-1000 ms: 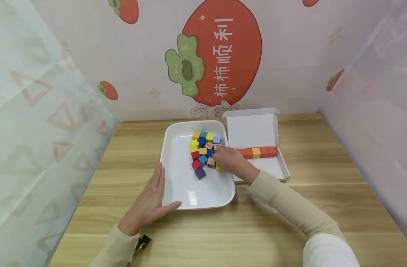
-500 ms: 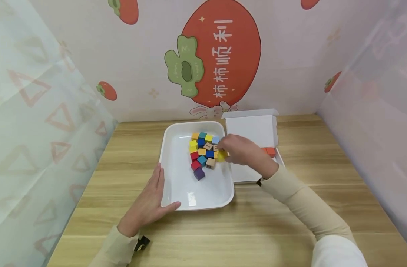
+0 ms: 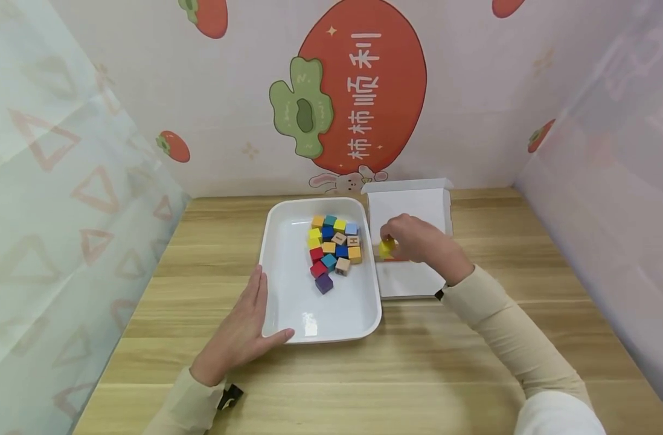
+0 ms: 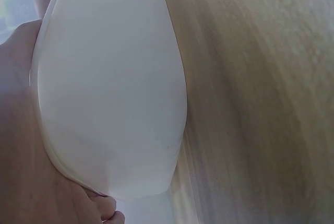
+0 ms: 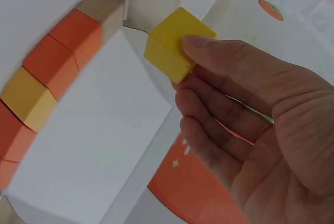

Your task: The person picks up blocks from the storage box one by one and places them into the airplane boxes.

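My right hand [image 3: 422, 243] pinches a yellow cube [image 3: 386, 248] between thumb and fingers, above the left end of a white cardboard box [image 3: 410, 283]. In the right wrist view the yellow cube [image 5: 169, 46] is clear of the box floor. Along one side of the box runs a row of cubes: a plain wooden cube [image 5: 100, 6] at the end, orange-red cubes [image 5: 51, 62] and a yellow-orange cube [image 5: 28, 98]. At the near left corner of a white tray [image 3: 288, 284], my left hand [image 3: 239, 329] rests against the rim, fingers straight along its side and thumb at the front.
Several coloured cubes [image 3: 328, 248] lie clustered in the tray's right half, with a purple cube [image 3: 324, 283] nearest me. The box's raised lid [image 3: 407, 208] stands behind it. Wood-grain table [image 3: 331, 386] surrounds both, and a printed wall [image 3: 228, 90] rises behind.
My right hand has lifted the yellow cube out of the tray and carried it right, over the box. My left hand stays at the tray.
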`<act>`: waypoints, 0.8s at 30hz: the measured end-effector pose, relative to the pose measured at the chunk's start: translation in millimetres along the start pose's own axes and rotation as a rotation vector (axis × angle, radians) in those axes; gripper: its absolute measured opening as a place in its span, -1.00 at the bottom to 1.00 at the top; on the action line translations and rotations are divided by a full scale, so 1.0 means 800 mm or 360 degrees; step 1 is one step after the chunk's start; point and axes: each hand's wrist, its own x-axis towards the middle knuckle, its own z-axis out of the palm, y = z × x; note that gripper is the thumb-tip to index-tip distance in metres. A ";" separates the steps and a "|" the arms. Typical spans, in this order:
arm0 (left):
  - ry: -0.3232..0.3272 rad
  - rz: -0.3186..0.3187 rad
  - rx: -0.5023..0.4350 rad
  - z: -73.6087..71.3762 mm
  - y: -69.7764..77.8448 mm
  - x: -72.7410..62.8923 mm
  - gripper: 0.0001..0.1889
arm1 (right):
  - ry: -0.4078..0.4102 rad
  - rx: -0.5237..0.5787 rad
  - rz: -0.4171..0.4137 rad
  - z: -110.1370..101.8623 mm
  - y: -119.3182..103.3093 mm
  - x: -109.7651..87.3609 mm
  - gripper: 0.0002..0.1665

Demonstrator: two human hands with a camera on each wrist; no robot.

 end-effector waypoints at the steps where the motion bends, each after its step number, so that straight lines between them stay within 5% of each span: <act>1: -0.0001 0.0004 0.0001 0.000 0.000 0.000 0.35 | -0.0012 0.0002 0.0001 0.006 0.002 0.002 -0.71; 15: 0.0009 0.0018 0.0001 -0.002 -0.001 0.003 0.35 | -0.0092 0.0062 0.0027 0.065 0.013 0.025 -0.68; 24: -0.0007 -0.0004 0.0004 0.000 0.000 0.000 0.34 | 0.0056 0.0035 0.0012 0.088 0.016 0.028 -0.65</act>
